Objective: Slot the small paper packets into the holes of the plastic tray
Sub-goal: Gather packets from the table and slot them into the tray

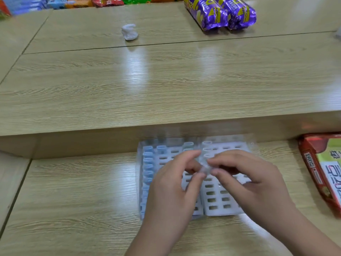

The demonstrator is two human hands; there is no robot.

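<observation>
A white plastic tray (pixel 215 200) with rows of small rectangular holes lies on the lower wooden table. Several pale blue packets (pixel 148 163) stand in its left column, and a few white ones stand along the far rows. Over the tray's middle, my left hand (pixel 171 189) and my right hand (pixel 251 182) meet. Together their fingertips pinch one small whitish packet (pixel 204 168). It is blurred, and its lower end is hidden by my fingers.
A raised wooden shelf edge (pixel 166 126) runs just behind the tray. A crumpled white wad (pixel 129 32) and two purple snack rolls (pixel 221 13) lie on the upper surface. A red box (pixel 324 174) sits to the right of the tray.
</observation>
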